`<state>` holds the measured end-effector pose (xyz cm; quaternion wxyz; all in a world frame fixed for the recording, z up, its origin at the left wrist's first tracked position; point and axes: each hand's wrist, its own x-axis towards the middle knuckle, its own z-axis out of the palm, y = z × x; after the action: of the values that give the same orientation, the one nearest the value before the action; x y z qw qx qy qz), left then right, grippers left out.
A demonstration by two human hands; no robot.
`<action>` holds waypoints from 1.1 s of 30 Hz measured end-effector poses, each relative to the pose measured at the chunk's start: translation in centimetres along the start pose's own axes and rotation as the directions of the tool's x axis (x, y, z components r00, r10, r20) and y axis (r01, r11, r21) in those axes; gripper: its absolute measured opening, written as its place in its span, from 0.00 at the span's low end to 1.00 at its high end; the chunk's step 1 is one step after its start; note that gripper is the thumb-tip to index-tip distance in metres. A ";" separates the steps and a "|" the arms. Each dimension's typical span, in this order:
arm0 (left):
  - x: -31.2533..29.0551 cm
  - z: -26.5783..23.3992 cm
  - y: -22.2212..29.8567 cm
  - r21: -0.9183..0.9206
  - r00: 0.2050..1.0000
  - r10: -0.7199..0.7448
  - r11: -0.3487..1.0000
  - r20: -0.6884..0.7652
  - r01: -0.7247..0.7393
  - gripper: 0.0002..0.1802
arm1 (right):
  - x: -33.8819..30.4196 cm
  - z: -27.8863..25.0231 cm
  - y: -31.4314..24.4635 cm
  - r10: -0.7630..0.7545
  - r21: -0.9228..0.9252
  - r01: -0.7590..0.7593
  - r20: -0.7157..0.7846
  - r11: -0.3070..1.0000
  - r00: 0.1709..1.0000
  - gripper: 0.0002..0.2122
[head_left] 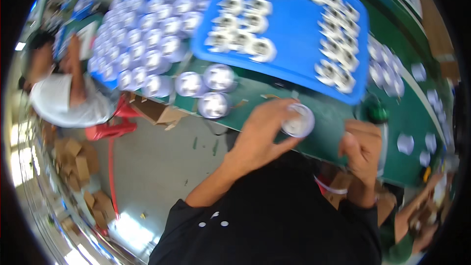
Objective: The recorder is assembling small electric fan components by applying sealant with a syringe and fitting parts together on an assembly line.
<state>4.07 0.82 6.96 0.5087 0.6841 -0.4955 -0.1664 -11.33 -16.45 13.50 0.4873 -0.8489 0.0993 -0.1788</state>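
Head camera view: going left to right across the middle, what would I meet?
Seated person in a white shirt → three round lilac-and-white pieces → the wearer's left hand → the round piece it grips → right hand → loose pale pieces.

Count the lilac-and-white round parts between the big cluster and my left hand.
3: the left lilac-and-white round part, the upper right one and the lower one, all on the green tabletop. None seems hidden.

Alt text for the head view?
A person's left hand grips a round pale cup at a green bench; the right hand is curled nearby. Beyond is a blue tray of white parts, with lavender cups on both sides.
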 end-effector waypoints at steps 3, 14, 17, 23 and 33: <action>-0.2 -0.5 -0.3 -0.015 0.998 0.066 0.998 -0.001 -0.066 0.18 | -3.1 0.1 2.8 0.231 -0.106 -0.252 -0.178 0.962 0.957 0.23; 2.5 -20.0 -5.9 0.147 0.743 -0.039 0.972 -0.669 0.183 0.39 | -8.0 5.3 10.2 0.219 -0.324 -0.370 -0.419 0.870 0.881 0.17; 4.7 -29.3 -10.9 0.276 0.666 0.022 0.920 -0.745 0.278 0.34 | -7.5 5.4 10.1 0.236 -0.323 -0.392 -0.429 0.861 0.872 0.17; 10.9 -44.3 -18.8 0.383 0.463 0.180 0.836 -0.868 0.393 0.35 | -7.3 5.4 10.4 0.201 -0.325 -0.361 -0.436 0.874 0.877 0.16; 15.4 -39.6 -26.3 0.378 0.619 -0.102 0.712 -0.779 0.592 0.38 | -7.5 5.5 9.6 0.280 -0.270 -0.437 -0.468 0.858 0.839 0.15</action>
<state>53.39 8.56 5.45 0.3663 0.9039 -0.1332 0.1763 -15.96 -14.30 1.13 0.3132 -0.8326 0.3911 -0.2358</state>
